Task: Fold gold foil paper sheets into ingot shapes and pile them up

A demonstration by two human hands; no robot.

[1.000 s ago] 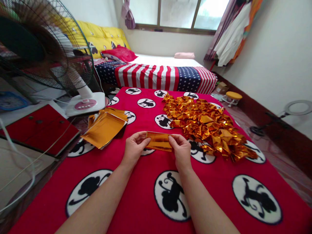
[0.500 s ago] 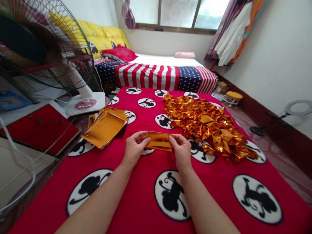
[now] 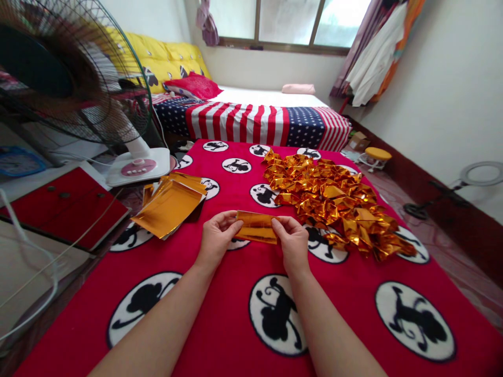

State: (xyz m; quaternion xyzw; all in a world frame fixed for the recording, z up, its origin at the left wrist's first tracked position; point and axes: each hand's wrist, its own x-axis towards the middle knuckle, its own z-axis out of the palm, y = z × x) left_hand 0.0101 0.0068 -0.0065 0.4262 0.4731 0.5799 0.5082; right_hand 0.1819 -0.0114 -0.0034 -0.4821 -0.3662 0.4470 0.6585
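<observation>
A folded strip of gold foil paper [image 3: 256, 227] is held low over a red blanket [image 3: 220, 314] printed with black-and-white round figures. My left hand [image 3: 216, 241] pinches its left end and my right hand [image 3: 291, 242] pinches its right end, fingers closed on it. A stack of flat gold foil sheets [image 3: 168, 205] lies to the left of my hands. A heap of several folded gold foil pieces [image 3: 334, 201] lies to the right and beyond.
A standing fan [image 3: 70, 78] with its white base [image 3: 137, 166] is at the left, beside a red box [image 3: 63, 207] and a white cable [image 3: 27, 272]. A bed with a flag-patterned cover [image 3: 255, 121] lies behind. A ring light [image 3: 481, 175] stands on the floor at right.
</observation>
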